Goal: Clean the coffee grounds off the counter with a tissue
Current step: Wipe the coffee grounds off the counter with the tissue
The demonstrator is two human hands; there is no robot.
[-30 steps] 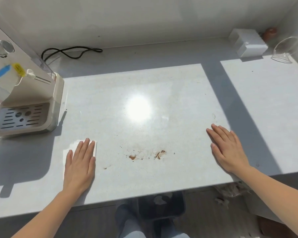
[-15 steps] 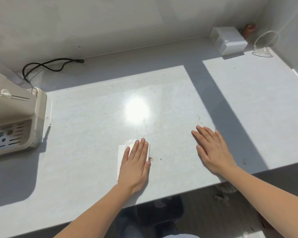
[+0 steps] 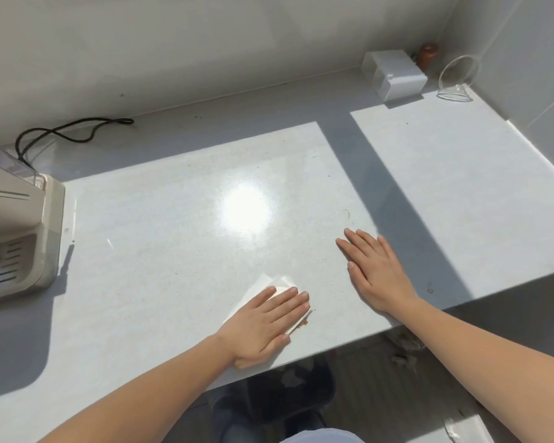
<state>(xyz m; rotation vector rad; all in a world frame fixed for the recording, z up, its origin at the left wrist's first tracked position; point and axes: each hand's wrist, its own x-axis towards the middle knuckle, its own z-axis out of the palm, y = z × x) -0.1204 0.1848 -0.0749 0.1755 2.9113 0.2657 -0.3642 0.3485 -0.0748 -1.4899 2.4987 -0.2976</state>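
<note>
My left hand [image 3: 266,324] lies flat, palm down, on a folded white tissue [image 3: 269,284] and presses it against the pale counter [image 3: 160,244] near the front edge. A small brown clump of coffee grounds [image 3: 303,324] shows at the tissue's right edge, just under my fingertips. Most of the tissue is hidden by the hand. My right hand [image 3: 378,271] rests flat on the counter to the right, fingers spread, holding nothing, a short gap away from the tissue.
A beige coffee machine [image 3: 16,238] with a drip tray stands at the left, its black cord [image 3: 68,132] behind it. A white box [image 3: 394,75], a brown object [image 3: 427,55] and a clear glass item [image 3: 458,79] sit at the back right corner. Bits lie on the floor below the counter edge.
My left hand has slid the tissue to the right across the counter, over the brown spots, gathering grounds at its edge. My right hand has stayed flat in place.
</note>
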